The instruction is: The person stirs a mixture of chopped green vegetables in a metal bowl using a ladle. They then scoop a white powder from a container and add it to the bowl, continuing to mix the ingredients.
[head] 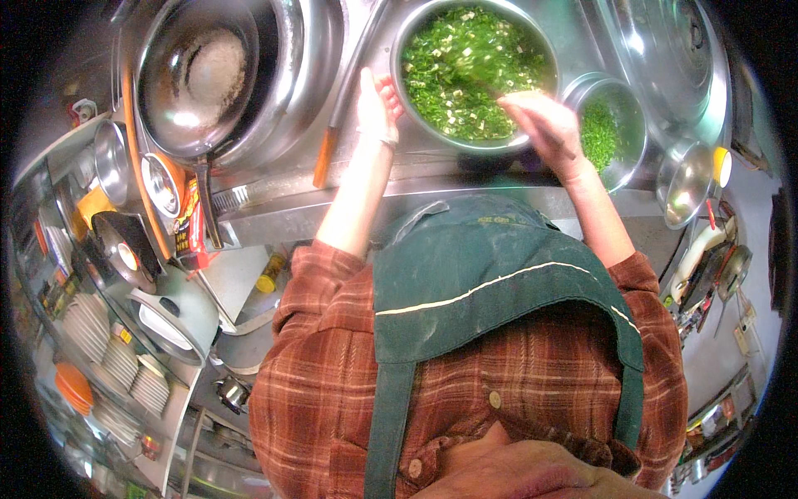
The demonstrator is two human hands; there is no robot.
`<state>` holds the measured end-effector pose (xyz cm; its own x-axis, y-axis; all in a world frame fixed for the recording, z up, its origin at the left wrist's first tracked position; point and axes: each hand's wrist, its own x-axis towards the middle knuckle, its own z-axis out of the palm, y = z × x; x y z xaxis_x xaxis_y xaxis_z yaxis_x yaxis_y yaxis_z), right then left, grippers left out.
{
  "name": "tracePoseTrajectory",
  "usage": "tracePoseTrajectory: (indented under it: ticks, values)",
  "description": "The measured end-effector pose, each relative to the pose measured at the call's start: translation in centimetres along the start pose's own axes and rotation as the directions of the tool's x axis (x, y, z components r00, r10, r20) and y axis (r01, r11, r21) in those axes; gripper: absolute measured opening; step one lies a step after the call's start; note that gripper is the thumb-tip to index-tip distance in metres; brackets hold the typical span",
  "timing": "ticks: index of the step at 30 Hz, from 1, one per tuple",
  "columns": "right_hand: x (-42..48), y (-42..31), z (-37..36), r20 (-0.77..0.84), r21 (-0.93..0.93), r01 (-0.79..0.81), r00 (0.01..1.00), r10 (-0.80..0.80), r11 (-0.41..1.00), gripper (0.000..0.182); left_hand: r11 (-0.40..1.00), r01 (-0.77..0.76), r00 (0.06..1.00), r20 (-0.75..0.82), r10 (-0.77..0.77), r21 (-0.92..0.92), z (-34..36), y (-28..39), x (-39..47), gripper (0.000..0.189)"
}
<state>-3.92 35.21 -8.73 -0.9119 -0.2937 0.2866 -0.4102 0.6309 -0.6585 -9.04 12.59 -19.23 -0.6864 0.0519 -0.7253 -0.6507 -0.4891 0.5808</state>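
Observation:
A round metal bowl (399, 93) full of chopped green leaves with small pale cubes (467, 115) is in front of me. My left hand (378, 109) is beside its left wall, palm turned towards it, thumb apart from the fingers; whether it touches the metal is unclear. Over the right rim reaches my right hand (547, 128), fingers drawn together above the greens. A blurred streak runs through the mixture near these fingertips, and I cannot make out whether they hold a utensil. Close to the right wrist, a second metal container (636, 146) has finely chopped greens (598, 134) inside.
At left, a black wok (212, 75) sits over a large metal basin. Between it and my left hand lies a long wooden-handled tool (325, 159). A large metal lid (673, 50) and a small metal bowl (684, 184) are at right. Stacked plates (87, 327) fill a shelf at left.

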Motion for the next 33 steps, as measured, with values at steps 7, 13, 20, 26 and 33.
tracePoseTrajectory:
  ticks: [7,13,20,26,33]
  values:
    - [1.6,0.7,-5.0,-0.013,-0.017,-0.135,0.991,0.135,0.991,0.014,0.972,0.083,0.995,-0.042,-0.095,-0.218,0.0,-1.2,1.5,0.055]
    - [4.0,1.7,-7.1,0.042,0.061,-0.271,0.962,0.269,0.961,0.015,0.898,0.064,0.992,-0.066,-0.103,-0.435,0.2,-3.8,-0.4,0.057]
    - [1.8,4.8,-7.4,0.065,0.038,-0.375,0.926,0.372,0.926,0.014,0.89,0.018,0.991,-0.112,-0.077,-0.457,0.0,-5.4,-0.9,0.054]
    - [-4.2,6.1,-3.9,-0.054,0.443,-0.628,0.694,0.718,0.64,0.026,0.876,0.051,0.983,-0.132,-0.129,-0.48,0.8,-4.8,-1.3,0.057]
    - [-2.1,3.9,1.3,-0.034,0.712,-0.525,0.638,0.769,0.467,0.028,0.852,0.026,0.996,-0.06,-0.066,-0.523,1.0,-5.6,-2.0,0.052]
